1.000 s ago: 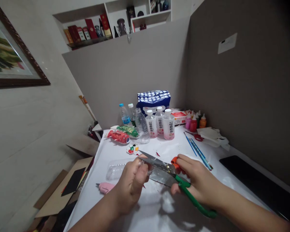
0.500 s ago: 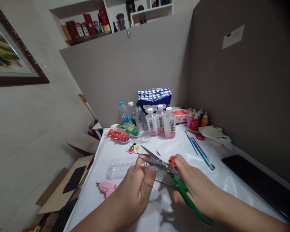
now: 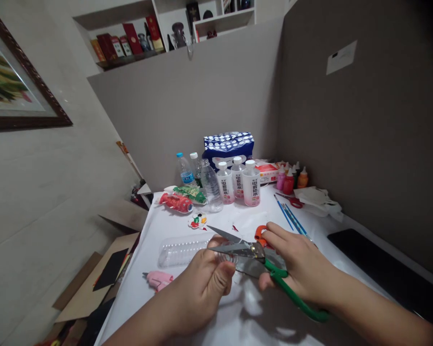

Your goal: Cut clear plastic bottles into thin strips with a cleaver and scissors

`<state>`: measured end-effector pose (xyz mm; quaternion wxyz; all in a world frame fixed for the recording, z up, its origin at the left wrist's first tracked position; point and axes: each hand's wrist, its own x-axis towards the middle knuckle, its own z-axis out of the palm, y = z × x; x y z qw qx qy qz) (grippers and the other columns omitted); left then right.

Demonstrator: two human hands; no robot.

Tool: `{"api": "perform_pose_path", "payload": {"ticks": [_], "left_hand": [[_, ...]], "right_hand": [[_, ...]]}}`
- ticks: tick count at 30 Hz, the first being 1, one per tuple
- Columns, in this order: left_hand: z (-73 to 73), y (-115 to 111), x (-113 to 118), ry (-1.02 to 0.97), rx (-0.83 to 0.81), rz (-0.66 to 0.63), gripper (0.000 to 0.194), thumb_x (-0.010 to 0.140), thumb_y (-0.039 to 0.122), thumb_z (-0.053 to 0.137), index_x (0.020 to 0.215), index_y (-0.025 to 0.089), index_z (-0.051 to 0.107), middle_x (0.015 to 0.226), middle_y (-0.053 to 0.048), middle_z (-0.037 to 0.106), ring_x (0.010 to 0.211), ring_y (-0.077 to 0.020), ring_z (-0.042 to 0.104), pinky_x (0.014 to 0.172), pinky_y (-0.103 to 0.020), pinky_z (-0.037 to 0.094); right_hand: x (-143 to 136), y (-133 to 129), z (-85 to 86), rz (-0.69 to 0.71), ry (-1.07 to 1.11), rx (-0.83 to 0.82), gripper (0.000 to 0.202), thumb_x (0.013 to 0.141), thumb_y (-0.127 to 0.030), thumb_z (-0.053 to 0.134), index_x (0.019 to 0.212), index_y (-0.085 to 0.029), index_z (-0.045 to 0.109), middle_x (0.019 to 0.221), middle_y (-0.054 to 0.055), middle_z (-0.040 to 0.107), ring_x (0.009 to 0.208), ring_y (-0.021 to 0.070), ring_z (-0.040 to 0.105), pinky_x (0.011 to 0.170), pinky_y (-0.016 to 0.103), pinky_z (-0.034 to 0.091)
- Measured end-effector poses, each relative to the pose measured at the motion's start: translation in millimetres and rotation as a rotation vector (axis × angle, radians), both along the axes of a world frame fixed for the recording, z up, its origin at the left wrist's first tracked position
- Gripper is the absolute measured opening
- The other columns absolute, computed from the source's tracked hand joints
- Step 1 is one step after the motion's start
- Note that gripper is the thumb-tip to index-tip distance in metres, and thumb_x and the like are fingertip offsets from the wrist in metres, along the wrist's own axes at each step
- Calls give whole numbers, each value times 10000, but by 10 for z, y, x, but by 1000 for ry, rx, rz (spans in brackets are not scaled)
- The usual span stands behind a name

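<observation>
My left hand (image 3: 211, 281) is closed around a cut piece of clear plastic bottle (image 3: 250, 265), with the ridged part near the thumb and the flared part toward the right. In my right hand (image 3: 296, 259) are scissors (image 3: 252, 251) with one orange and one green handle. Their blades stand apart and point left, over the plastic piece and my left fingers. Whether the blades touch the plastic I cannot tell. Behind my left hand a clear ridged bottle body (image 3: 182, 250) lies on the white table, and a pink glue gun (image 3: 159, 278) lies by my left forearm.
Bottles with pink labels (image 3: 251, 185), a bare clear bottle (image 3: 211, 187) and red and green fish-shaped crafts (image 3: 176, 203) occupy the back. A paint palette (image 3: 197, 220) sits before them. Brushes (image 3: 292, 218), red-handled scissors (image 3: 296, 203) and a black slab (image 3: 378, 264) are rightward.
My right hand and the scissors have shifted slightly to the right, with the handles spread wider. My left hand keeps its hold on the plastic piece. The camera view has shifted slightly.
</observation>
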<state>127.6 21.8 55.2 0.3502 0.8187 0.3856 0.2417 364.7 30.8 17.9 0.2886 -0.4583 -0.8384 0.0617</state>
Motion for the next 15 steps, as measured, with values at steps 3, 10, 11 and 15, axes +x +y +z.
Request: {"api": "perform_pose_path", "payload": {"ticks": [3, 10, 11, 15], "left_hand": [[68, 35, 17, 20, -67, -89, 594, 941, 598, 154, 605, 183, 413, 577, 19, 403, 543, -107, 378, 592, -249, 347], [116, 75, -18, -154, -154, -100, 534, 896, 665, 259, 728, 188, 431, 594, 41, 396, 538, -95, 348, 523, -230, 301], [103, 78, -12, -193, -141, -62, 496, 906, 643, 284, 757, 191, 425, 602, 47, 381, 541, -95, 330, 517, -228, 293], [43, 102, 63, -266, -39, 130, 412, 956, 544, 282, 797, 192, 425, 597, 53, 381, 539, -95, 318, 518, -226, 288]], "right_hand": [[25, 10, -1, 33, 54, 15, 420, 745, -590, 640, 846, -217, 477, 815, 17, 493, 663, 180, 487, 581, 299, 367], [19, 42, -25, 119, 167, -74, 436, 724, -576, 679, 730, -217, 430, 747, 4, 487, 638, 155, 457, 575, 282, 355], [-7, 41, -46, 115, 192, -83, 427, 724, -562, 686, 734, -217, 435, 747, 2, 486, 642, 155, 458, 579, 281, 355], [-156, 10, -146, -5, 273, -123, 379, 747, -509, 680, 739, -221, 433, 747, -2, 486, 641, 156, 454, 579, 283, 350]]}}
